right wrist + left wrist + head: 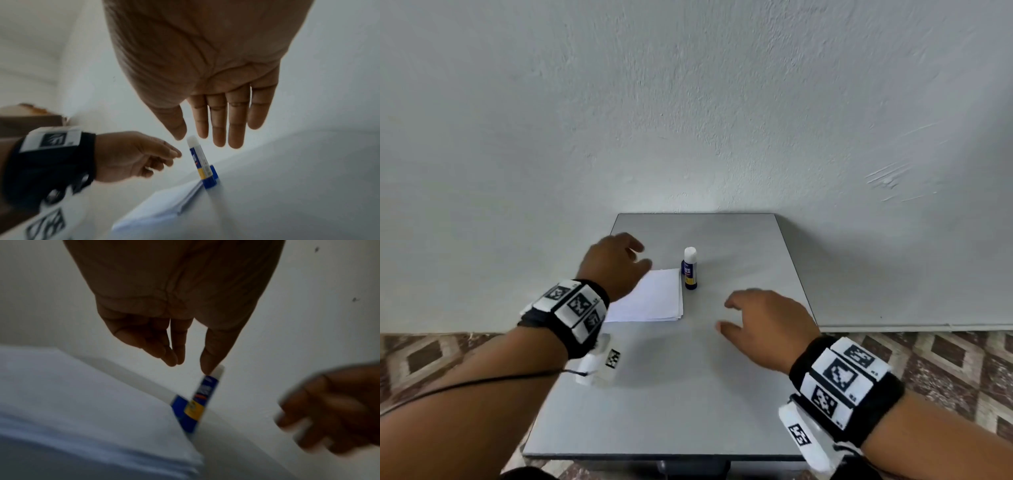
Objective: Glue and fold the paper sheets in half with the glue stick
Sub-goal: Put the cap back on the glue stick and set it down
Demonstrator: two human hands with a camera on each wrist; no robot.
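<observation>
White paper sheets (650, 298) lie beside the upright glue stick (690, 269) — both hands (767, 325) hover relaxed, holding nothing

Head view: I get even, soft daylight, faint shadows on table (722, 394), wide-angle bowing at edges. Left wrist view: dim, grainy, right hand (337, 408) motion-blurred. Right wrist view: brighter, edges smeared.

obstacles: glue stick (690, 268) upright beside paper stack (650, 298) | table (739, 274) right side open
</observation>
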